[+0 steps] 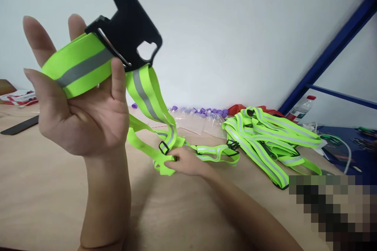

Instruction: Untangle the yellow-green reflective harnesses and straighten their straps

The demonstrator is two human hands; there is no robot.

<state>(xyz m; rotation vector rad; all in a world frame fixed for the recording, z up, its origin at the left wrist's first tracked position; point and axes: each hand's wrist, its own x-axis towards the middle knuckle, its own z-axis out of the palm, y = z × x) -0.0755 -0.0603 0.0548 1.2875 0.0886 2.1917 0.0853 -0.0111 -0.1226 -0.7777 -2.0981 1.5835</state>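
Raised at the left of the head view, my left hand [88,121] holds a neon-green reflective strap [85,66] with a grey stripe. The strap loops over its fingers, which are curled and partly apart. A black plastic buckle [129,27] with a cut-out hole hangs on the strap above that hand. From the buckle the strap runs down to the table. There my right hand [185,160] is closed on the lower webbing, beside a small black slide adjuster [163,148]. Its fingertips are partly hidden by the folds.
A pile of similar green reflective straps [265,137] lies to the right on the wooden table [165,211]. Purple caps [206,111] and clear plastic bags [188,121] line the wall. A bottle with a red cap [304,108] stands behind. A dark flat bar [20,125] is at left.
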